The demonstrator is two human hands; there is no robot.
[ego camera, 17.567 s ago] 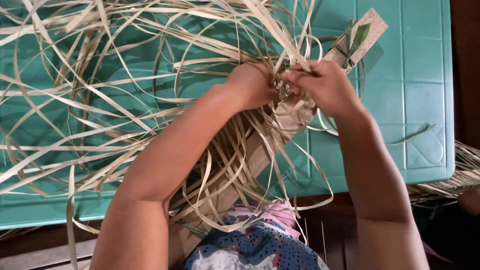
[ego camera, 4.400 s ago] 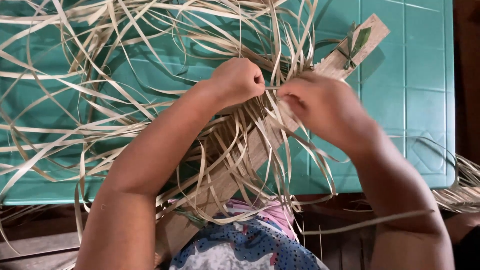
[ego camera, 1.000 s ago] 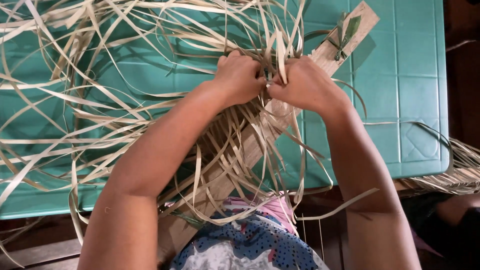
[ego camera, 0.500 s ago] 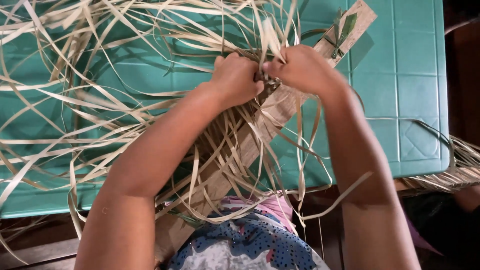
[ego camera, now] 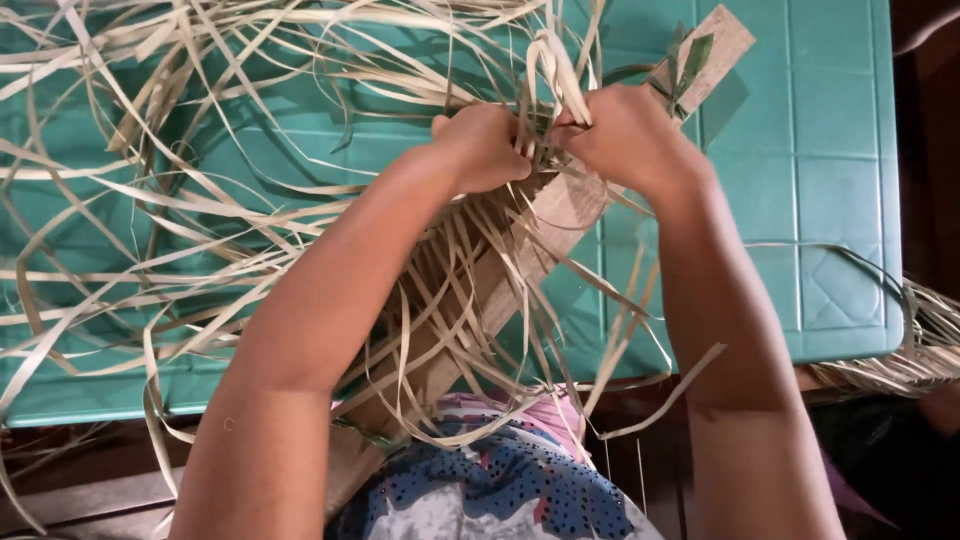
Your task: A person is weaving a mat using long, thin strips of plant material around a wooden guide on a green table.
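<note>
My left hand (ego camera: 485, 148) and right hand (ego camera: 628, 135) are pinching together on the strips (ego camera: 555, 75) at twelve o'clock over the board (ego camera: 560, 215). They're looking light, springy and brittle, so I'm gripping low, near the crossing.

1. There is one view only, from a camera worn on the person's head.
2. It looks steeply down and a little forward, along both forearms to the left hand (ego camera: 485, 148) and right hand (ego camera: 630, 135), which meet near the top middle.
3. It sits close: the arms fill the lower half, and the person's patterned clothing (ego camera: 500, 480) shows at the bottom edge.
4. Beyond the hands, the teal surface (ego camera: 830, 200) spreads across the frame, its near edge running along the lower part.
</note>
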